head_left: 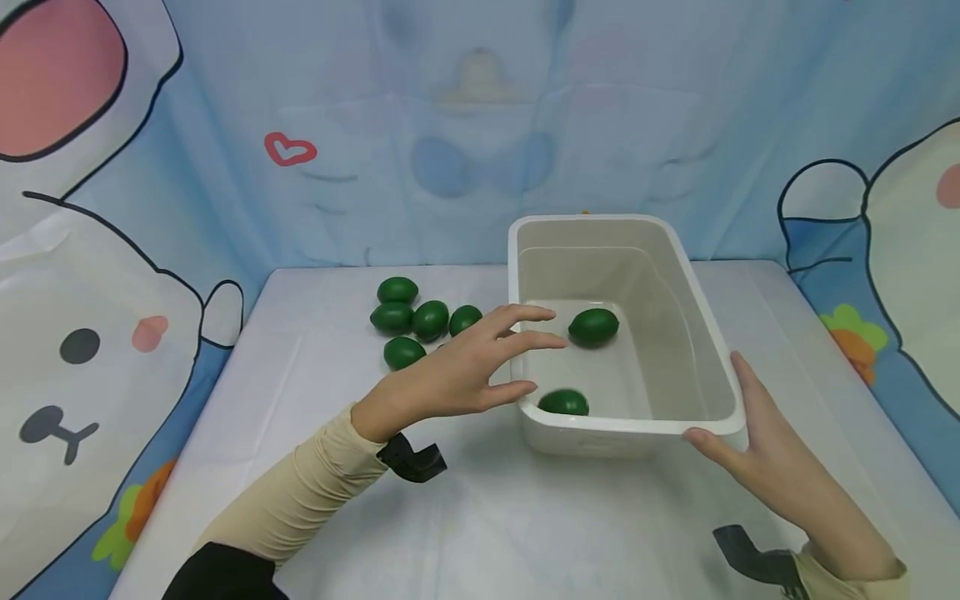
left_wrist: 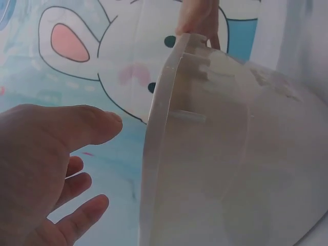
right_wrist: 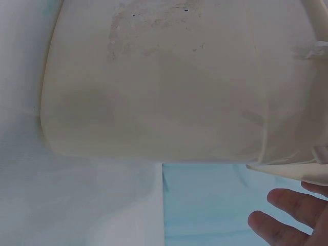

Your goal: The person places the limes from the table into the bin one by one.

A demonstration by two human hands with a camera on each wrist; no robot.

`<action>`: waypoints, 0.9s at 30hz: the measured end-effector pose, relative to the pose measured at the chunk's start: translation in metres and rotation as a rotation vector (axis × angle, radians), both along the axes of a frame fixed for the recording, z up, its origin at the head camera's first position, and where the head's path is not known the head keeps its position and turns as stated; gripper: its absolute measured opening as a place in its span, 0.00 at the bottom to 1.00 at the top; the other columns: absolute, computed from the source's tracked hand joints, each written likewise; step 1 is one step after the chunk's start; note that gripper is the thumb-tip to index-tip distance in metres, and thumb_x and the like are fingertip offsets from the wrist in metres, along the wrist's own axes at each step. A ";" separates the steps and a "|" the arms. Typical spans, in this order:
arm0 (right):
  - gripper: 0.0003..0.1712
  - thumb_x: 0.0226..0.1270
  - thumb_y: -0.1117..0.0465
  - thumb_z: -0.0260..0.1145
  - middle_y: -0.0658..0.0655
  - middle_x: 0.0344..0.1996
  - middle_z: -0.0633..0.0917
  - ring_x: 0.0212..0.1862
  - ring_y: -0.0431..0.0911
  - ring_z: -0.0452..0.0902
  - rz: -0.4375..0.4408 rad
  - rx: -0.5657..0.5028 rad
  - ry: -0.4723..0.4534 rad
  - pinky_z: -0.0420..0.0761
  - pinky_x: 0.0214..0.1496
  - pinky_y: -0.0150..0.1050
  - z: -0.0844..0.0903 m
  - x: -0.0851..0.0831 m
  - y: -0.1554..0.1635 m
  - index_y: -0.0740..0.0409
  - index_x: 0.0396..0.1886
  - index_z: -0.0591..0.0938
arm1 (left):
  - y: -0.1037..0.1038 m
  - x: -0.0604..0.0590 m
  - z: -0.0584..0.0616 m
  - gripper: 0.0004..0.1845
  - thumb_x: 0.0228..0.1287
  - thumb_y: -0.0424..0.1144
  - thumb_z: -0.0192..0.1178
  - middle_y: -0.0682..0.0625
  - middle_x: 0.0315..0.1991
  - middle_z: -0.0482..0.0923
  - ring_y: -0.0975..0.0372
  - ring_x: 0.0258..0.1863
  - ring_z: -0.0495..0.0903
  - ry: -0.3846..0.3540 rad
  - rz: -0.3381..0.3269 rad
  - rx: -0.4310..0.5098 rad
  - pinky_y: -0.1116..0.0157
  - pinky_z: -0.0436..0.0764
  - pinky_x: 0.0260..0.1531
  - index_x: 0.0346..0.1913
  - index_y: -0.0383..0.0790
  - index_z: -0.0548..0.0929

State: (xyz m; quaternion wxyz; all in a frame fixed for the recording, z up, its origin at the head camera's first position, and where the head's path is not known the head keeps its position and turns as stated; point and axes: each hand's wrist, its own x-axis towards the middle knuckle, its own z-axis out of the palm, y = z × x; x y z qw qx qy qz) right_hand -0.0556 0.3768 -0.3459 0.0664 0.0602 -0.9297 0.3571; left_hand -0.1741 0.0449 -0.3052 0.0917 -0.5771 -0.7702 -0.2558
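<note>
Head view first: I am looking down on my left hand (head_left: 457,367), which is hovering with its fingers spread and nearly straight over the near-left rim of the white tub (head_left: 712,333), holding nothing. Just beyond its fingertips a green lime (head_left: 593,326) is lying on the tub floor, and a second lime (head_left: 564,402) is sitting under the thumb against the near wall. A cluster of loose limes (head_left: 420,321) is waiting on the tabletop (head_left: 487,517) just behind and to the outside of that hand. My right hand (head_left: 772,454) is lying flat against the tub's near-right corner, fingers straight, thumb along the near rim; I judge it is bracing the tub so it keeps from sliding. A cartoon backdrop (head_left: 112,250) is hanging around the table.

Left wrist view: the left hand (left_wrist: 46,169) is showing an open palm with relaxed, parted fingers, apart from the tub wall (left_wrist: 230,164) that is rising just beside it. Fingertips of the other hand (left_wrist: 197,20) are peeking over the far rim.

Right wrist view: the tub's outer wall (right_wrist: 154,87) is filling the frame, and only two fingertips (right_wrist: 287,215) are showing, straight and pointing under the rim; whether they are touching it here I cannot tell.
</note>
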 end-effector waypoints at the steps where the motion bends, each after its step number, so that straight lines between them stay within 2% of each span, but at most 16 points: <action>1: 0.60 0.54 0.59 0.74 0.61 0.62 0.67 0.50 0.41 0.67 0.001 0.002 -0.002 0.75 0.44 0.69 0.000 0.000 -0.001 0.42 0.76 0.43 | -0.001 0.000 -0.001 0.25 0.63 0.43 0.62 0.47 0.68 0.61 0.59 0.68 0.61 -0.001 0.005 0.003 0.66 0.69 0.61 0.63 0.48 0.71; 6: 0.61 0.54 0.58 0.74 0.63 0.62 0.67 0.50 0.52 0.68 -0.003 0.004 -0.018 0.76 0.42 0.68 -0.002 -0.003 -0.004 0.42 0.76 0.42 | -0.009 0.001 -0.006 0.24 0.64 0.42 0.61 0.46 0.67 0.62 0.59 0.67 0.62 -0.021 0.029 0.029 0.66 0.69 0.61 0.63 0.47 0.72; 10: 0.62 0.53 0.58 0.74 0.65 0.63 0.65 0.51 0.56 0.66 -0.009 0.006 -0.026 0.72 0.44 0.72 -0.002 -0.003 -0.002 0.42 0.76 0.41 | -0.019 0.000 -0.010 0.23 0.64 0.41 0.61 0.46 0.66 0.64 0.59 0.65 0.66 -0.025 0.064 0.077 0.67 0.71 0.58 0.62 0.46 0.73; 15: 0.62 0.54 0.58 0.74 0.66 0.64 0.63 0.49 0.35 0.63 -0.019 0.022 -0.041 0.71 0.42 0.72 -0.003 0.000 0.007 0.41 0.76 0.40 | -0.033 -0.002 -0.016 0.23 0.63 0.40 0.62 0.47 0.65 0.65 0.59 0.64 0.66 -0.066 0.142 0.117 0.65 0.72 0.57 0.61 0.46 0.74; 17: 0.63 0.55 0.57 0.74 0.67 0.63 0.62 0.46 0.32 0.61 -0.033 0.045 -0.057 0.73 0.41 0.71 -0.004 0.003 0.011 0.41 0.76 0.38 | -0.040 -0.003 -0.020 0.23 0.63 0.41 0.62 0.48 0.66 0.65 0.59 0.65 0.66 -0.086 0.185 0.115 0.64 0.72 0.57 0.61 0.46 0.74; 20: 0.63 0.57 0.57 0.72 0.70 0.64 0.60 0.52 0.47 0.64 -0.054 0.055 -0.095 0.72 0.39 0.70 -0.005 0.009 0.015 0.44 0.76 0.33 | -0.050 -0.005 -0.026 0.23 0.63 0.40 0.63 0.47 0.66 0.66 0.58 0.65 0.65 -0.102 0.242 0.105 0.63 0.73 0.56 0.61 0.45 0.74; 23: 0.65 0.58 0.56 0.71 0.73 0.64 0.58 0.51 0.64 0.62 -0.087 0.075 -0.125 0.71 0.39 0.71 -0.006 0.016 0.018 0.45 0.75 0.30 | -0.060 -0.009 -0.034 0.23 0.62 0.39 0.64 0.47 0.65 0.65 0.57 0.66 0.65 -0.115 0.298 0.091 0.61 0.73 0.57 0.61 0.45 0.75; 24: 0.65 0.59 0.56 0.71 0.74 0.64 0.57 0.50 0.67 0.62 -0.095 0.070 -0.131 0.70 0.39 0.73 -0.005 0.018 0.018 0.45 0.75 0.29 | -0.064 -0.010 -0.036 0.24 0.62 0.39 0.64 0.47 0.65 0.65 0.56 0.66 0.64 -0.126 0.316 0.088 0.60 0.73 0.58 0.61 0.44 0.75; 27: 0.65 0.58 0.55 0.71 0.74 0.64 0.57 0.48 0.66 0.61 -0.117 0.077 -0.129 0.70 0.40 0.73 -0.005 0.023 0.019 0.44 0.75 0.29 | -0.072 -0.013 -0.046 0.24 0.61 0.38 0.64 0.47 0.65 0.64 0.56 0.67 0.63 -0.162 0.371 0.075 0.58 0.72 0.61 0.61 0.44 0.75</action>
